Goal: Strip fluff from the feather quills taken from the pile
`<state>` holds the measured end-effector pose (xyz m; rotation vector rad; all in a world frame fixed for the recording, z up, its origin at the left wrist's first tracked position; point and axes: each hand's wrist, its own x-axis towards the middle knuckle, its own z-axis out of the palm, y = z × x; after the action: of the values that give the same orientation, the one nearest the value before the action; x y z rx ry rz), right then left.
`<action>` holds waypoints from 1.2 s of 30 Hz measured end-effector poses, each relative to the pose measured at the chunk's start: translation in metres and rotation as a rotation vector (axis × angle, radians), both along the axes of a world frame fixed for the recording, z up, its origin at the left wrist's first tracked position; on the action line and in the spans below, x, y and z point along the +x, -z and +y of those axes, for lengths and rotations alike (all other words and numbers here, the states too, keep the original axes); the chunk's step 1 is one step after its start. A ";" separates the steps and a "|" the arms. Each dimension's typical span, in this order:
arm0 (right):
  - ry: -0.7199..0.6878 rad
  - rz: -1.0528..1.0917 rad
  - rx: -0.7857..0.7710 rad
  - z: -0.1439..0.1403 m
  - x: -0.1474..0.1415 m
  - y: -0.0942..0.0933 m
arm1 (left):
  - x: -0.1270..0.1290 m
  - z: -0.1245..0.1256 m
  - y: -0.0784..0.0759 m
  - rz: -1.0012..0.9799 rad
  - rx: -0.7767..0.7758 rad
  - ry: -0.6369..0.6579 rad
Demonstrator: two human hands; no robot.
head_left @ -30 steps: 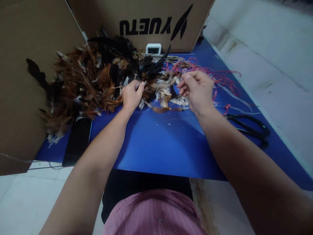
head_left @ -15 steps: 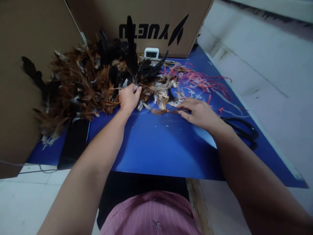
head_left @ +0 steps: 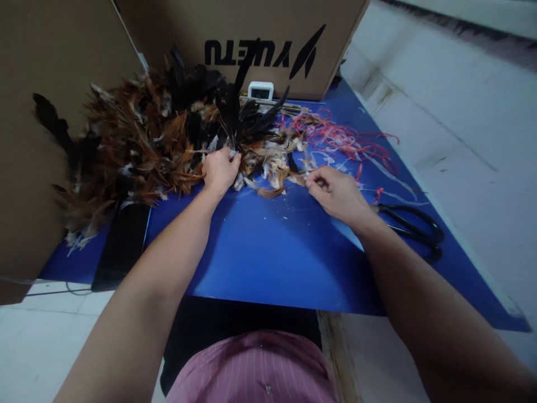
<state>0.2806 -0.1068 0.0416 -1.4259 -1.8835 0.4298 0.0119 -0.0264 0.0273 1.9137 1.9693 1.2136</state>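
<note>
My left hand (head_left: 220, 169) is closed around the base of a few long black feathers (head_left: 230, 109), which stand up above the fingers. A large heap of brown and black feathers (head_left: 142, 140) spreads to the left of that hand. Between my two hands lie smaller tan and white feathers (head_left: 277, 159). The thumb and fingers of my right hand (head_left: 333, 190) are pinched together at the right edge of these, seemingly on a small brown feather (head_left: 300, 179); its held end is hidden by the fingertips.
Tangled pink and white string (head_left: 339, 134) lies at the back right. Black-handled scissors (head_left: 413, 224) rest right of my right wrist. A small white digital clock (head_left: 260, 90) stands before a cardboard box (head_left: 180, 28). The blue tabletop (head_left: 255, 252) ends near my body.
The fingers of my right hand have closed from a loose reach into a pinch. The upright black feather in my left hand has tipped to the right.
</note>
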 end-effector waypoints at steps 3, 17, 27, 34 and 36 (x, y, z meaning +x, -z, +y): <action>0.058 0.354 -0.155 0.003 -0.003 -0.002 | 0.000 -0.001 -0.002 0.025 -0.070 -0.024; 0.078 0.852 -0.275 0.004 -0.006 0.002 | 0.022 -0.023 -0.017 -0.048 0.181 0.222; 0.044 0.871 -0.227 0.001 -0.013 -0.001 | 0.073 -0.060 -0.018 -0.306 -0.165 0.684; 0.013 0.865 -0.233 0.001 -0.016 0.004 | 0.076 -0.064 -0.013 -0.341 -0.297 0.671; 0.004 0.851 -0.235 0.001 -0.016 0.005 | 0.077 -0.064 -0.012 -0.344 -0.308 0.666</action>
<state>0.2642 -0.1060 0.0362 -1.1150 -1.1570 1.0851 0.0885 -0.0902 0.0390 1.8183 1.1232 0.9021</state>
